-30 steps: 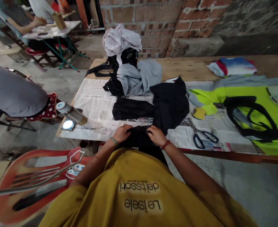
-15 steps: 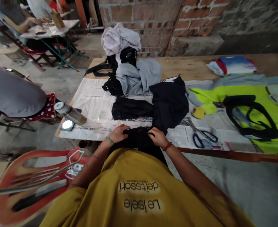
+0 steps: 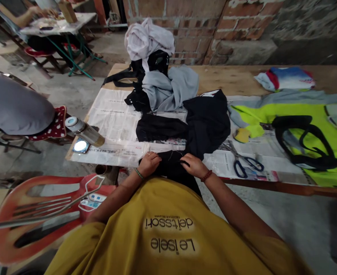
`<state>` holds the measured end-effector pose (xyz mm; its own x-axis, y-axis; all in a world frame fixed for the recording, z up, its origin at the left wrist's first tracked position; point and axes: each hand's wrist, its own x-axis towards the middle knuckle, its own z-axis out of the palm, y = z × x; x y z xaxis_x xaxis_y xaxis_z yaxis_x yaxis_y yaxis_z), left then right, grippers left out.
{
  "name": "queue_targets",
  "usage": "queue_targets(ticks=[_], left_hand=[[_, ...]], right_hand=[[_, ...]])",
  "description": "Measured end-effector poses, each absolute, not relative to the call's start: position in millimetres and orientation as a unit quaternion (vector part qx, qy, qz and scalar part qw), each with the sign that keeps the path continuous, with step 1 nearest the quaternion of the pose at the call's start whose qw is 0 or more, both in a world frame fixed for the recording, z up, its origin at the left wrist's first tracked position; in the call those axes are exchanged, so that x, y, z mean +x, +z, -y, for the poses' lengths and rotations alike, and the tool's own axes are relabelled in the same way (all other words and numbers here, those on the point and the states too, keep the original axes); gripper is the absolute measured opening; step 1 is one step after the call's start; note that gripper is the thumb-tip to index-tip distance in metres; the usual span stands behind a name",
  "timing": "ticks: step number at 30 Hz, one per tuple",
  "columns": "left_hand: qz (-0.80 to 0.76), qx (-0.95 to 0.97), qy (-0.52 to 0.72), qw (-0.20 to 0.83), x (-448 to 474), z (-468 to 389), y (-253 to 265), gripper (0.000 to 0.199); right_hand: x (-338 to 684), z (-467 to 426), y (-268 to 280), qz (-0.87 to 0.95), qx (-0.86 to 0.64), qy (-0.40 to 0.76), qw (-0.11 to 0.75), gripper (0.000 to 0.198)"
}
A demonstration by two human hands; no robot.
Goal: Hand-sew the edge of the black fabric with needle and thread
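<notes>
A piece of black cloth (image 3: 170, 163) is stretched between my hands at the table's front edge, with a few loose threads along its top. My left hand (image 3: 149, 163) is closed on its left end, fingers curled in. On the right end, my right hand (image 3: 194, 165) pinches the cloth between thumb and fingers. Just beyond lies a folded black fabric piece (image 3: 161, 129), beside a dark navy garment (image 3: 207, 120). Dark-handled scissors (image 3: 244, 162) rest on the newspaper to the right of my right hand.
Newspaper (image 3: 105, 105) covers part of the wooden table (image 3: 228, 78). A bottle (image 3: 85, 131) and a lit round object (image 3: 80, 146) stand left. Grey cloth (image 3: 171, 88) lies behind; a neon garment (image 3: 300, 114) lies right. A red chair (image 3: 39, 183) is at lower left. People sit at left.
My left hand has moved right along the black cloth, closer to my right hand, and its fingers have curled in. My right hand keeps its pinch. The view has shifted slightly.
</notes>
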<state>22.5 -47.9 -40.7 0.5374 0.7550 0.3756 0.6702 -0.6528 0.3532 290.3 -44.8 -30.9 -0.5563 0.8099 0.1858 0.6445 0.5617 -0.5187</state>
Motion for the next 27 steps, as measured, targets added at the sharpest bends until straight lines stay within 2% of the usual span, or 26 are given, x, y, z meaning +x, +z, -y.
queue_targets(ticks=[6, 11, 15, 19, 24, 27], left_hand=[[-0.391, 0.879, 0.27, 0.041, 19.2, 53.9, -49.8, 0.022], [-0.393, 0.877, 0.271, 0.055, 18.2, 53.6, -49.9, 0.026], [-0.408, 0.875, 0.251, 0.067, 17.9, 55.5, -50.1, 0.029], [-0.418, 0.87, 0.25, 0.073, 18.7, 57.4, -48.7, 0.03], [-0.434, 0.854, 0.253, 0.133, 20.7, 58.3, -44.3, 0.031], [-0.426, 0.86, 0.251, 0.125, 21.5, 58.2, -43.5, 0.032]], right_hand=[[283.5, 42.7, -3.1, 0.815, -0.476, 0.208, 0.256, 0.032], [255.4, 33.6, 10.7, 0.824, -0.463, 0.246, 0.217, 0.043], [235.1, 26.2, 11.9, 0.863, -0.428, 0.234, 0.133, 0.027], [233.0, 23.7, 10.6, 0.89, -0.415, 0.184, 0.047, 0.024], [240.4, 24.8, 6.5, 0.907, -0.386, 0.166, 0.041, 0.026], [242.0, 25.2, 3.7, 0.908, -0.38, 0.168, 0.047, 0.028]])
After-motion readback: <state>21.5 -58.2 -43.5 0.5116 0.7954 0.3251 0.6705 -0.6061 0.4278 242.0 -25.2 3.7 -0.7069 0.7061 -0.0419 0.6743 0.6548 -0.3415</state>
